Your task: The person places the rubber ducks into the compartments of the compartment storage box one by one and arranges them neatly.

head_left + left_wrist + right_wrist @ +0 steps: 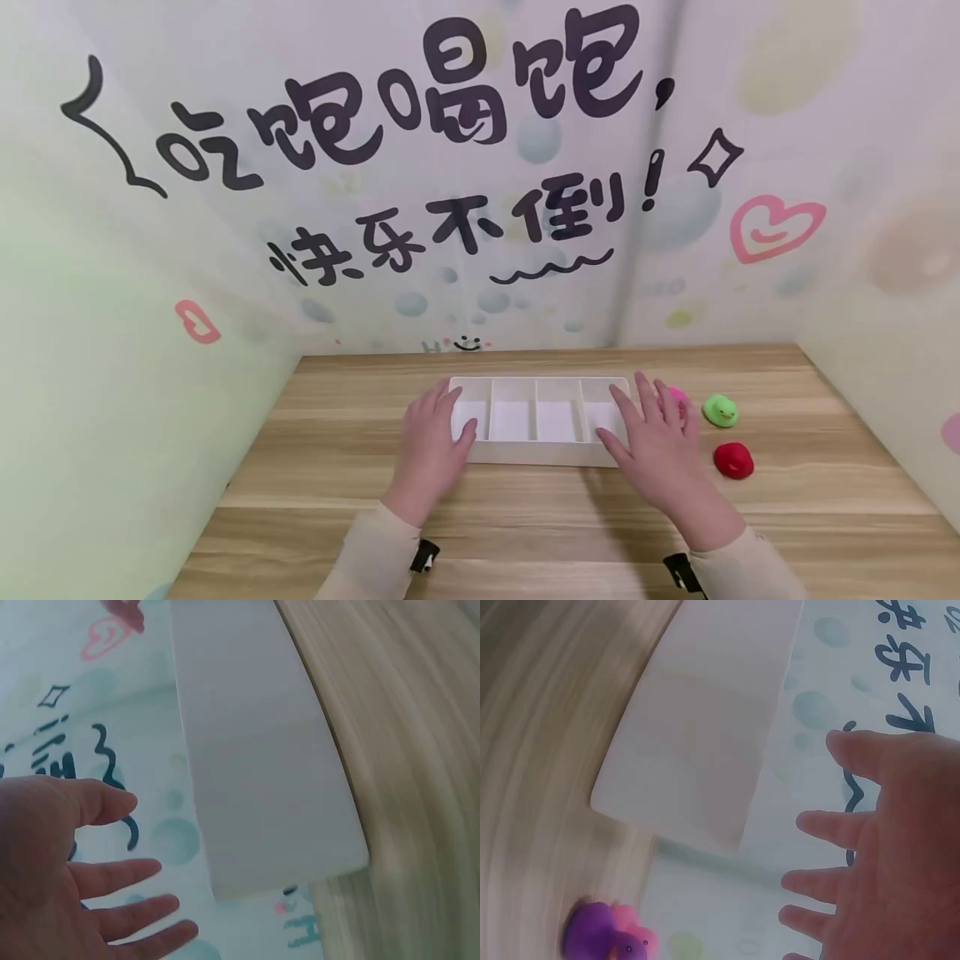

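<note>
A long white tray point(525, 452) with several compartments in a row lies on the table. My left hand point(431, 450) is over its left end, fingers spread. Over the right end is my right hand point(667, 450), its fingers also apart. Both wrist views show a gap between the fingers and the tray wall, and neither palm holds anything. Past the right hand sit a green toy duck point(722, 411) and a red rounded toy point(733, 460). A pink toy point(678, 397) is partly hidden behind the fingers. The right wrist view also has a purple toy duck point(592, 934).
The wood-grain table point(337, 433) meets a printed back wall point(375, 317) with dark lettering just beyond the tray. Side walls close in at the left and right. The toys stand near the tray's right end.
</note>
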`<state>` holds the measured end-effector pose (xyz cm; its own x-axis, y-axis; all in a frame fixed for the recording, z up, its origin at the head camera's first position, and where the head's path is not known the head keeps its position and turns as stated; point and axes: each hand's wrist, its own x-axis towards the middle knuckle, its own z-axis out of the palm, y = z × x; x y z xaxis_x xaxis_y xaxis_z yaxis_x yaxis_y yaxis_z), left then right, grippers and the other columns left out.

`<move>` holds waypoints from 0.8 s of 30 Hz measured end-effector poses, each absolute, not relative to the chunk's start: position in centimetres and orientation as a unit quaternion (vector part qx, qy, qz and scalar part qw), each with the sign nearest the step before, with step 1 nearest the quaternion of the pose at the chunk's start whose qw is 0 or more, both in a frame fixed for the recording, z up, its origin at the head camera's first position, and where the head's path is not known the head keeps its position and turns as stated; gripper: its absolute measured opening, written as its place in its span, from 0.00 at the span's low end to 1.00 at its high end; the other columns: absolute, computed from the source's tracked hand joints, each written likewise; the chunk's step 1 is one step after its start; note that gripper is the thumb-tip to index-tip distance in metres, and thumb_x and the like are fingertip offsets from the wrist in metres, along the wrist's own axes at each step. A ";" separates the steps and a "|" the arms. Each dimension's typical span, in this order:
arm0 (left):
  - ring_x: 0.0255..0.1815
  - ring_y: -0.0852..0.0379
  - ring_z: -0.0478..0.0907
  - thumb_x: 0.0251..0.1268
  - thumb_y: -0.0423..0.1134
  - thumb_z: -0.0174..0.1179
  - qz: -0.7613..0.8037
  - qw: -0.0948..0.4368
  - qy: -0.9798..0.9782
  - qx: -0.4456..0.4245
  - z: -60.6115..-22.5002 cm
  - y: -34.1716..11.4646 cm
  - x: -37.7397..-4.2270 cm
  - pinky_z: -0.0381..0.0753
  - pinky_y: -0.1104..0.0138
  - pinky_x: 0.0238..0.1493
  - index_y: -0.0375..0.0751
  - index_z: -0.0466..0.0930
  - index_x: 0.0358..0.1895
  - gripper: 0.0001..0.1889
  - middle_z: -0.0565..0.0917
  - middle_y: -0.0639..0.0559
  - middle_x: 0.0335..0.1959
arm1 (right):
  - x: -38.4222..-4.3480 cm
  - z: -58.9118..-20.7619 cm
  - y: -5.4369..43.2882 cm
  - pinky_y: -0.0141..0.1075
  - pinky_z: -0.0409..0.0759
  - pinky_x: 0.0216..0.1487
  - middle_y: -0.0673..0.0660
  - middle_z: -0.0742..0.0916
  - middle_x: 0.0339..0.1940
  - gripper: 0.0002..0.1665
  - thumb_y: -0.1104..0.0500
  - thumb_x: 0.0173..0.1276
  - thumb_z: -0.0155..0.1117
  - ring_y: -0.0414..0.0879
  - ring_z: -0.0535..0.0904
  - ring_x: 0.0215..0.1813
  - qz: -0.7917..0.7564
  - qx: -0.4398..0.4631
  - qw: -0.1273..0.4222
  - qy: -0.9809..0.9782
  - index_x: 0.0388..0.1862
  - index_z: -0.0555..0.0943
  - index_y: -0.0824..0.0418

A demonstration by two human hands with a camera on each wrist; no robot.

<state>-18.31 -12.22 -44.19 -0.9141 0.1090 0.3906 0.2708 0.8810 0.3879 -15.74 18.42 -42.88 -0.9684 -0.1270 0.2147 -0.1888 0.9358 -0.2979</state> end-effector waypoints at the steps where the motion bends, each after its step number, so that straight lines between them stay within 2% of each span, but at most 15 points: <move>1: 0.71 0.34 0.71 0.71 0.45 0.65 -0.231 0.180 -0.951 -0.100 -44.3 -12.6 -18.4 0.68 0.42 0.71 0.36 0.77 0.67 0.26 0.74 0.37 0.72 | -15.8 -42.9 18.6 0.71 0.42 0.75 0.72 0.59 0.83 0.40 0.41 0.76 0.59 0.73 0.49 0.81 0.161 0.078 0.098 -0.979 0.80 0.65 0.57; 9: 0.73 0.36 0.70 0.71 0.42 0.65 -0.282 0.127 -0.948 -0.072 -44.4 -15.0 -18.9 0.73 0.42 0.69 0.38 0.76 0.68 0.25 0.74 0.39 0.72 | -15.8 -43.2 20.3 0.73 0.43 0.71 0.72 0.59 0.82 0.39 0.40 0.75 0.60 0.73 0.49 0.80 0.161 0.069 0.107 -0.979 0.78 0.66 0.57; 17: 0.74 0.39 0.70 0.72 0.38 0.64 -0.344 0.104 -0.929 -0.089 -45.4 -16.1 -19.5 0.68 0.44 0.74 0.39 0.79 0.66 0.22 0.77 0.45 0.72 | -15.7 -43.9 21.9 0.76 0.40 0.71 0.73 0.58 0.82 0.38 0.39 0.77 0.57 0.74 0.48 0.79 0.171 0.066 0.098 -0.978 0.78 0.66 0.56; 24: 0.78 0.39 0.65 0.73 0.33 0.61 -0.412 0.072 -0.898 -0.133 -46.2 -17.4 -20.1 0.63 0.41 0.76 0.39 0.78 0.67 0.21 0.74 0.46 0.75 | -15.2 -44.4 23.2 0.77 0.40 0.70 0.74 0.59 0.81 0.39 0.39 0.78 0.57 0.76 0.50 0.78 0.166 0.058 0.097 -0.980 0.78 0.66 0.58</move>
<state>-20.14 -17.41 -46.22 -0.9545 0.1788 0.2389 0.2977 0.6246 0.7220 -15.16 23.20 -44.45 -0.9745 -0.0810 0.2091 -0.1454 0.9381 -0.3145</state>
